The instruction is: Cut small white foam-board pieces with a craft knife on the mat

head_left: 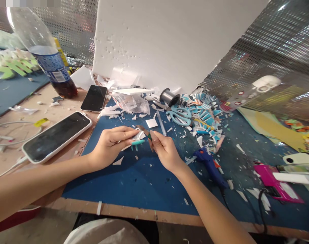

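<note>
While both forearms angle inward from the lower corners, the left hand pinches a small white-and-teal piece between thumb and fingers above the blue mat. Gripped in the right hand, a thin blade meets the piece's upper side, its long axis slanting up and leftward. Fingers partly hide both things; the blade's lower end is hard to make out.

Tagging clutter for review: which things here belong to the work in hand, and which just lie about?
Work in hand:
white piece, in left hand
blade-like tool, in right hand
probably glue gun, scissors, unheld

Seemingly just lying about:
bottle
phone beside it
white-cased phone
</note>
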Tool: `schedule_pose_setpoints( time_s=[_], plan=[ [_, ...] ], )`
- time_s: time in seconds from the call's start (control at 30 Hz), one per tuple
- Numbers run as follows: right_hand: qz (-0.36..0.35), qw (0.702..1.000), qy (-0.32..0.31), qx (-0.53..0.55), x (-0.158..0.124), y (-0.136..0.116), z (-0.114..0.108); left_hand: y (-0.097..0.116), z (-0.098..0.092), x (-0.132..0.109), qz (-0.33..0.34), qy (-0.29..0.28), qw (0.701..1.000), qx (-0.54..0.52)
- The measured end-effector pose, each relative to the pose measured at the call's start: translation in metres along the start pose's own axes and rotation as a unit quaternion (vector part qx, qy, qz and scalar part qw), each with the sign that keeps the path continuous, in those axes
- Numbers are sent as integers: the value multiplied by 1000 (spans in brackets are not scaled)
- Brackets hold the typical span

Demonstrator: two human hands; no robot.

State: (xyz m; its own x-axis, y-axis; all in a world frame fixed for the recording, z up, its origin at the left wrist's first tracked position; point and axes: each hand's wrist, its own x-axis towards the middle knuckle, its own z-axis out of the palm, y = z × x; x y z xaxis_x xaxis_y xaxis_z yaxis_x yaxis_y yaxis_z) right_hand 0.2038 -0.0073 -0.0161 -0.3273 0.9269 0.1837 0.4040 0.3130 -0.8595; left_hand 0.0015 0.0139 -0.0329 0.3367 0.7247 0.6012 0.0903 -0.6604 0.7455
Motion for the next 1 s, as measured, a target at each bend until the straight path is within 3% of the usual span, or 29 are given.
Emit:
schedule_pose_setpoints(
  time_s=[0.2, 0.53, 0.87, 1.0],
  plan=[
    [-3, 1000, -9, 7, 1, -2, -1, 1, 1, 2, 8, 18, 1000, -23],
    [5, 1000, -24, 16, 1, -3, 0, 2, -1, 3, 4, -42, 999, -2],
    [-3, 999, -31, 33, 0, -3, -1, 0, 1, 4, -36, 9, 995, -97],
    [-3, 999, -34, 31, 0, -2, -1, 2, -1, 6, -29, 4, 997, -69]
  ],
)
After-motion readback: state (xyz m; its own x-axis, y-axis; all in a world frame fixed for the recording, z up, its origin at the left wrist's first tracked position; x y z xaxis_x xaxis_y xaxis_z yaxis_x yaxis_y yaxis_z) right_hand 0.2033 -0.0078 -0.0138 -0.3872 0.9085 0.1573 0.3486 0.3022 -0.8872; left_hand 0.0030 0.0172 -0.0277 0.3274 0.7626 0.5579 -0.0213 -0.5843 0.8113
